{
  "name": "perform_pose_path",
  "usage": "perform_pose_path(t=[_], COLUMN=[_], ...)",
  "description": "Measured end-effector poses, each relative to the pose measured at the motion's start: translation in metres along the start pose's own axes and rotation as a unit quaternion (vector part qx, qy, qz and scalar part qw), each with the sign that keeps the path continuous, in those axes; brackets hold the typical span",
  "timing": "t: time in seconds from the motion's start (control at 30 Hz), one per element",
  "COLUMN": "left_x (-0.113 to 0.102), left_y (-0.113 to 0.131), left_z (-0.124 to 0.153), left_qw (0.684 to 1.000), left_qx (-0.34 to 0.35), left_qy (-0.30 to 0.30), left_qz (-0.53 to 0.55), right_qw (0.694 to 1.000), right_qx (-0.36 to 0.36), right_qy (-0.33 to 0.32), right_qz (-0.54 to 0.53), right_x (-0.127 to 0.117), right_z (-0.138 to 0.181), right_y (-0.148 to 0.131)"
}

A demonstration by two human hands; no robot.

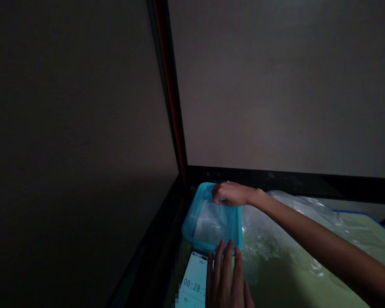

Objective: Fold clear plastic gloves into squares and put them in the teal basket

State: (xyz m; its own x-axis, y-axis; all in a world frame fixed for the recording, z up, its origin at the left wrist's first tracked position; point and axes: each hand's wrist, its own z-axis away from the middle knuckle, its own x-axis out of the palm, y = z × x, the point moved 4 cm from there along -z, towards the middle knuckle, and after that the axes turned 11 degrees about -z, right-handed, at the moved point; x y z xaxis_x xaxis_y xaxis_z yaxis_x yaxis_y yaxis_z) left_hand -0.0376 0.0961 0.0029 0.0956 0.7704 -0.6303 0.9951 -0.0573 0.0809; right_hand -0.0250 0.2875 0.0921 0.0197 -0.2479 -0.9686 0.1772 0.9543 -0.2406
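A light-blue plastic basket [188,222] with a pale, whitish bottom sits in the corner. Over its far right part is my right hand [232,193], fingers curled inward and closed; what they hold, if anything, is hidden. My left hand [226,276] lies back-up at the near side, fingers stretched out towards the basket's near rim. Whether the fingertips touch that rim I cannot tell. Beside the left hand a phone [192,278] shows a running time, its right edge partly covered by my fingers.
Crumpled clear plastic [276,222] spreads to the right of the basket, partly under my right forearm. Below is a green surface [276,282] with a blue edge. Dark-framed walls [276,85] meet behind the basket.
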Motion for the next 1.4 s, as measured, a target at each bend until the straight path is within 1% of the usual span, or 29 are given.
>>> perform_pose_path(t=[0.07, 0.13, 0.17, 0.23, 0.33, 0.4, 0.43, 0.47, 0.5, 0.57, 0.6, 0.63, 0.67, 0.7, 0.73, 0.77, 0.83, 0.93, 1.0, 1.1, 1.13, 1.17, 1.2, 1.3, 1.4], left_x=[0.002, 0.003, 0.003, 0.002, -0.006, -0.013, -0.016, -0.017, -0.018, -0.017, -0.018, -0.019, -0.021, -0.023, -0.025, -0.027, -0.028, -0.026, -0.025, -0.025, -0.025, -0.024, -0.024, -0.021, -0.018], left_y=[0.000, 0.000, 0.001, 0.001, -0.005, -0.012, -0.017, -0.022, -0.028, -0.036, -0.039, -0.040, -0.041, -0.042, -0.044, -0.045, -0.047, -0.050, -0.054, -0.058, -0.059, -0.060, -0.060, -0.061, -0.061], left_z=[0.000, 0.000, 0.000, -0.001, -0.004, -0.010, -0.014, -0.019, -0.025, -0.035, -0.041, -0.046, -0.051, -0.056, -0.060, -0.063, -0.067, -0.068, -0.066, -0.063, -0.062, -0.061, -0.060, -0.058, -0.053], left_qw=[1.000, 1.000, 0.999, 0.998, 0.989, 0.967, 0.947, 0.919, 0.880, 0.772, 0.717, 0.670, 0.641, 0.623, 0.616, 0.616, 0.628, 0.656, 0.673, 0.693, 0.701, 0.708, 0.716, 0.737, 0.757], left_qx=[-0.003, -0.012, -0.019, -0.037, -0.091, -0.147, -0.183, -0.227, -0.278, -0.389, -0.432, -0.462, -0.481, -0.490, -0.492, -0.489, -0.473, -0.455, -0.459, -0.466, -0.464, -0.459, -0.453, -0.440, -0.432], left_qy=[0.011, 0.018, 0.020, 0.020, 0.036, 0.047, 0.046, 0.036, 0.022, -0.005, -0.020, -0.038, -0.057, -0.070, -0.076, -0.081, -0.083, -0.076, -0.055, -0.018, -0.010, -0.004, 0.001, 0.011, 0.016], left_qz=[0.005, 0.014, 0.022, 0.044, 0.114, 0.202, 0.259, 0.319, 0.385, 0.502, 0.547, 0.579, 0.596, 0.606, 0.611, 0.613, 0.612, 0.597, 0.577, 0.549, 0.542, 0.536, 0.531, 0.514, 0.489], right_qw=[0.998, 0.988, 0.976, 0.943, 0.898, 0.873, 0.862, 0.849, 0.836, 0.812, 0.802, 0.795, 0.792, 0.792, 0.792, 0.793, 0.793, 0.774, 0.746, 0.679, 0.661, 0.654, 0.658, 0.691, 0.704], right_qx=[-0.007, -0.025, -0.041, -0.072, -0.092, -0.102, -0.110, -0.123, -0.139, -0.171, -0.184, -0.193, -0.198, -0.198, -0.199, -0.199, -0.192, -0.151, -0.088, 0.020, 0.044, 0.058, 0.065, 0.059, 0.056], right_qy=[0.052, 0.131, 0.173, 0.239, 0.285, 0.293, 0.291, 0.286, 0.277, 0.253, 0.238, 0.222, 0.206, 0.189, 0.171, 0.155, 0.129, 0.121, 0.129, 0.130, 0.127, 0.125, 0.127, 0.143, 0.151], right_qz=[-0.019, -0.080, -0.125, -0.219, -0.322, -0.376, -0.401, -0.427, -0.452, -0.498, -0.516, -0.530, -0.540, -0.546, -0.551, -0.555, -0.564, -0.603, -0.647, -0.723, -0.738, -0.744, -0.739, -0.706, -0.692], right_x=[-0.010, -0.018, -0.022, -0.027, -0.031, -0.033, -0.033, -0.034, -0.034, -0.033, -0.032, -0.032, -0.031, -0.030, -0.029, -0.028, -0.025, -0.017, -0.008, 0.006, 0.010, 0.013, 0.015, 0.018, 0.019], right_z=[0.013, 0.027, 0.033, 0.046, 0.060, 0.065, 0.067, 0.068, 0.069, 0.068, 0.066, 0.065, 0.063, 0.060, 0.058, 0.056, 0.052, 0.048, 0.045, 0.044, 0.044, 0.045, 0.045, 0.043, 0.040], right_y=[-0.007, -0.013, -0.016, -0.019, -0.023, -0.027, -0.030, -0.033, -0.036, -0.042, -0.045, -0.047, -0.050, -0.052, -0.054, -0.056, -0.058, -0.055, -0.049, -0.043, -0.043, -0.043, -0.044, -0.046, -0.044])
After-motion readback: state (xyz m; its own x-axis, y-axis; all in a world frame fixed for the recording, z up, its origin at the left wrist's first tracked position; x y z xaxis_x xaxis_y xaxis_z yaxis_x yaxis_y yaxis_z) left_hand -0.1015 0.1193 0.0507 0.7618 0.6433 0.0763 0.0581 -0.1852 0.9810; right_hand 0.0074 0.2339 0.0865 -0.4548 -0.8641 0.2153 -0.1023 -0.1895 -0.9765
